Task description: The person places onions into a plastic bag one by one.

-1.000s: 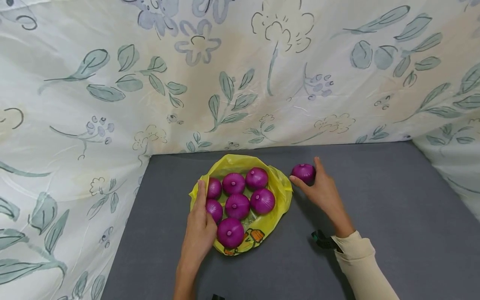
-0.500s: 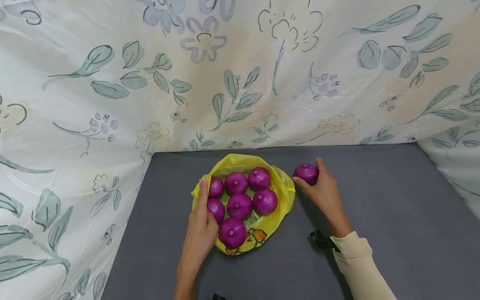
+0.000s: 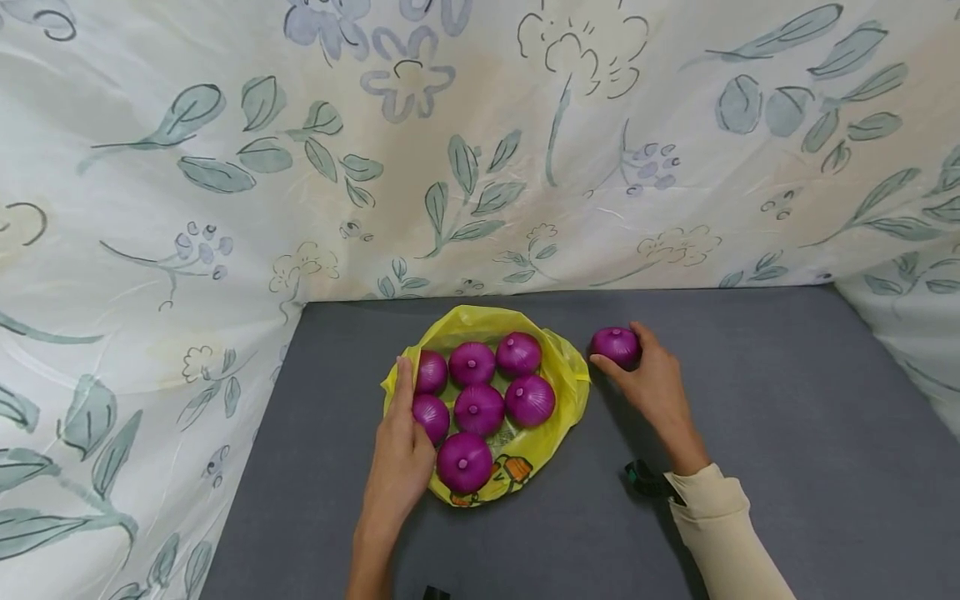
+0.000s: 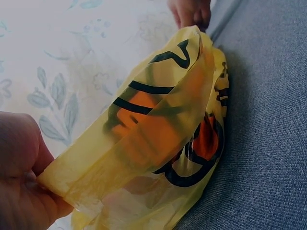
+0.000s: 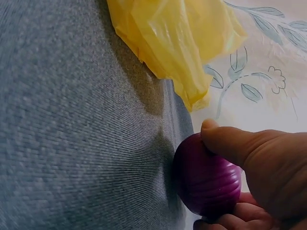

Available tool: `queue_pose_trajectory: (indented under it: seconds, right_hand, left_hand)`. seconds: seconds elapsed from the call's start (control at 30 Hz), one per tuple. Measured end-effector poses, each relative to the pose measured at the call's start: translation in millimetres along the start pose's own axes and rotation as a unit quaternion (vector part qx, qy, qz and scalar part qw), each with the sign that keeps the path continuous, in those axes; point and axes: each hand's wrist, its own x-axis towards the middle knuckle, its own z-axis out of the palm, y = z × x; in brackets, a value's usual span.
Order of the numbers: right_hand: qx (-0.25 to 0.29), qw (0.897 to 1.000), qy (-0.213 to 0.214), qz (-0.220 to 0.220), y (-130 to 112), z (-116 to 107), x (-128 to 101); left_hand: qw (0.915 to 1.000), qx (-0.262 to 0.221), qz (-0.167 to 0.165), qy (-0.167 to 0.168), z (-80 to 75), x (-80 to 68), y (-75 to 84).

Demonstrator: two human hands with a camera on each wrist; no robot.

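A yellow plastic bag [image 3: 558,417] lies with its mouth spread wide, showing several purple onions [image 3: 479,410] inside. My left hand [image 3: 401,458] pinches the bag's left rim between thumb and fingers, as the left wrist view shows at the bag's edge [image 4: 72,187]. To the right of the bag, my right hand [image 3: 656,387] grips a single purple onion [image 3: 615,346] from its right side. In the right wrist view the thumb lies on one side of this onion [image 5: 204,175] and the curled fingers on the other, close to the cloth.
A dark grey cloth [image 3: 810,433] covers the table surface. Behind it and along both sides hangs a white sheet [image 3: 420,183] printed with leaves and flowers. The bag's crumpled right corner [image 5: 192,91] sticks out near the right hand. A black strap [image 3: 651,482] circles the right wrist.
Both hands keep their grips on the bag and the single onion. The view has shifted slightly; the right hand and its onion sit a touch farther from the bag.
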Motion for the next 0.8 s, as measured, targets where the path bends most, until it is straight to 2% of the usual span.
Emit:
queue_pose_trajectory:
  seconds: [0.37, 0.8]
  right_hand:
    - [0.029, 0.998, 0.045, -0.038, -3.0, 0.5, -0.8]
    - [0.073, 0.992, 0.067, -0.079, -37.8, -15.6, -7.7]
  left_hand:
    - [1.0, 0.001, -0.003, -0.001, -0.6, 0.1, 0.5]
    - [0.9998, -0.007, -0.014, -0.01, -1.5, -0.9, 2.8]
